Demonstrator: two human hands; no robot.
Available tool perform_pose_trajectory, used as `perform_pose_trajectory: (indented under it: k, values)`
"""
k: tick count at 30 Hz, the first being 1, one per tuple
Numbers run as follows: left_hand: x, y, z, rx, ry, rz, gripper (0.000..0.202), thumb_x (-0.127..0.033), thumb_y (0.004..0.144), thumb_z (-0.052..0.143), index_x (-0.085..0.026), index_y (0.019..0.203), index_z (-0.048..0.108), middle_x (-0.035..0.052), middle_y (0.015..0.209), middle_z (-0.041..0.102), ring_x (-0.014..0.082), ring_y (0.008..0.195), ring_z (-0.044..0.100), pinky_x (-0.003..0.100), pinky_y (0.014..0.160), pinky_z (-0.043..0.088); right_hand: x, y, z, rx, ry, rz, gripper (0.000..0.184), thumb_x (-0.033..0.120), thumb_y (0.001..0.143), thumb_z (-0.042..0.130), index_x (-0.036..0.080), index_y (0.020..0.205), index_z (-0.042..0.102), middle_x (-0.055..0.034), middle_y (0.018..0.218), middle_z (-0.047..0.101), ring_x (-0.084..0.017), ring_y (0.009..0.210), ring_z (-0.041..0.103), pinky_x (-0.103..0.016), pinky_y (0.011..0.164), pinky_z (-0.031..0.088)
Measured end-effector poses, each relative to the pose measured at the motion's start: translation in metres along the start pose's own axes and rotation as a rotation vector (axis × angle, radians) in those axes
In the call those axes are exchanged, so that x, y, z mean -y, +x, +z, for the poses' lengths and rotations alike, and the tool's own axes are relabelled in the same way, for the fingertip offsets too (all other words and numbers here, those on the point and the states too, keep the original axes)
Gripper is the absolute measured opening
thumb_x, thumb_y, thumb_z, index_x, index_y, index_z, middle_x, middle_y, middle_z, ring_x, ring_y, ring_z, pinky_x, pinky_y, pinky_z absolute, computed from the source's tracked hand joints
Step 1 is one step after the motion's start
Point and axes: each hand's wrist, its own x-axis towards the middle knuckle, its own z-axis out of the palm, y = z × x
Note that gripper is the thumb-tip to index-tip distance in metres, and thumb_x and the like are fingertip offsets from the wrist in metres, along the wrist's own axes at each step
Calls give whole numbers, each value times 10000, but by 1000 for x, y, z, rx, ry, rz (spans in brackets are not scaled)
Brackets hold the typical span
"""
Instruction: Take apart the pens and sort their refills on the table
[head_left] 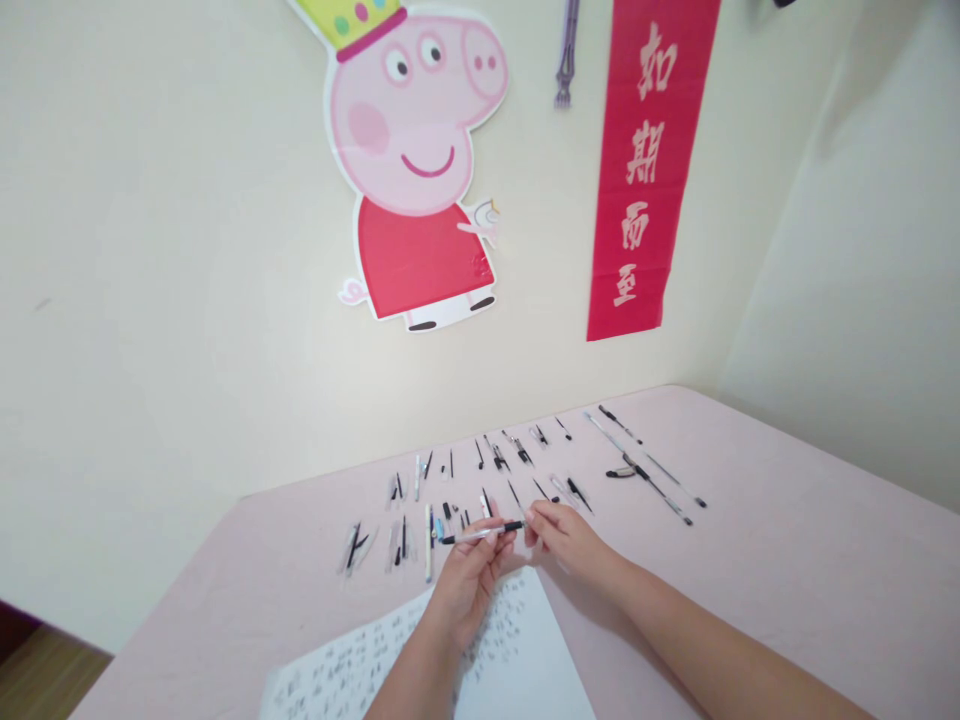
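Note:
My left hand (476,575) is closed around the clear barrel of a pen (487,534), which lies level across the fingers, its black end pointing right. At that black end, my right hand (564,535) pinches with thumb and fingertips; whether it grips the pen's tip or a small part there is hidden by the fingers. Both hands are raised over the near part of the table. Just below them lies a white sheet of paper (540,640) with handwritten dark characters. Several pen parts lie right behind the hands, among them a black cap (448,510).
Rows of taken-apart pens and refills (495,455) spread over the pink table (787,560). Long joined pens (649,480) lie at the right. The wall behind bears a cartoon pig cutout (424,250) and a red banner (645,180).

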Motion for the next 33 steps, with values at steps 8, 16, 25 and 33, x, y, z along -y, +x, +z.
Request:
perform_pose_trajectory:
  k: [8,16,25,33]
  values:
    - [1,3,-1,-20,-11,8,193,-169,681,715,-132,863,660,56,859,707,108,820,648,190,810,483,3,-2,1,-18,55,-17,182,348,812,477,185,735,501,-3,680,576,-124,600,500,-231,548,372]
    - [0,1,-1,-4,-3,2,201,-176,678,717,-133,867,662,61,874,705,113,825,647,196,798,487,-5,0,1,18,48,-4,314,394,869,387,179,681,515,-14,652,571,-127,610,517,-238,570,381]
    - [1,1,-2,-1,14,1,177,-178,691,707,-137,858,662,57,858,705,112,817,647,194,790,488,-1,0,2,-1,7,-12,319,400,845,415,176,638,506,-12,619,547,-131,580,492,-250,560,377]
    - [0,0,2,-31,-14,7,207,-179,659,732,-138,848,656,47,853,705,107,800,648,195,787,489,2,-2,0,11,103,-11,216,394,822,468,187,764,493,-2,707,570,-121,611,502,-233,560,381]
